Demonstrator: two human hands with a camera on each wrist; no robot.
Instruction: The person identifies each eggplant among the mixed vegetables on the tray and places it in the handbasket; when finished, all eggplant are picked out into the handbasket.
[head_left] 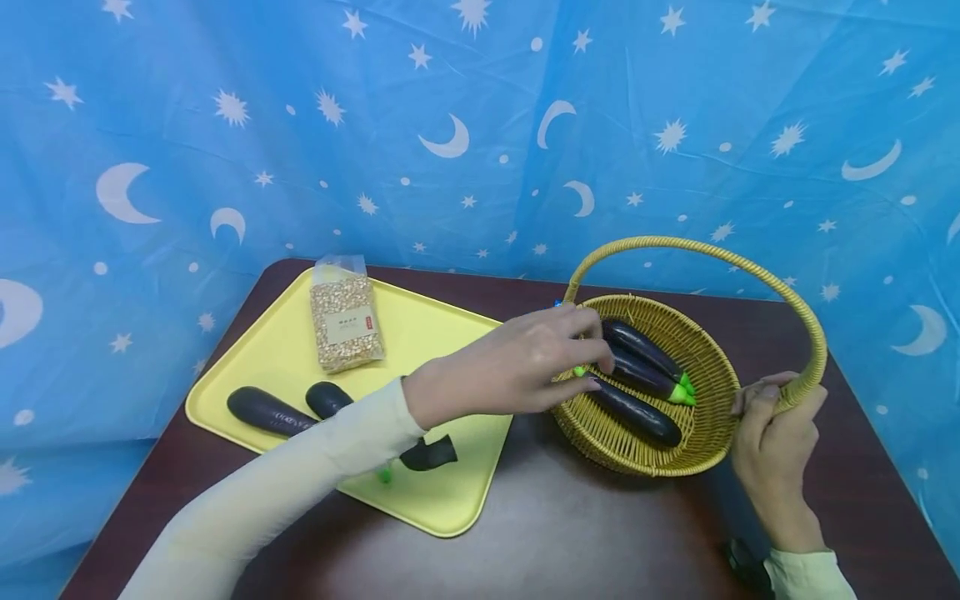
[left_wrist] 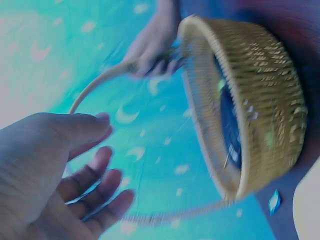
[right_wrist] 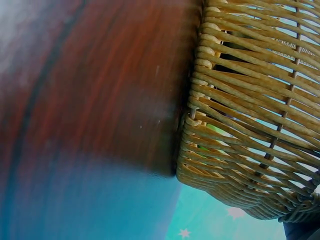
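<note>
A woven wicker basket with a tall arched handle stands on the right of the table. Inside it lie a few dark purple eggplants with green stem ends. Over the basket's left rim reaches my left hand, and the left wrist view shows its fingers spread and loosely bent with nothing between them. My right hand grips the foot of the handle at the right rim. Only the basket's woven side and the table show in the right wrist view.
A yellow tray lies on the left of the dark table. It holds a clear bag of grains and several eggplants, partly hidden by my left sleeve. A blue curtain hangs behind.
</note>
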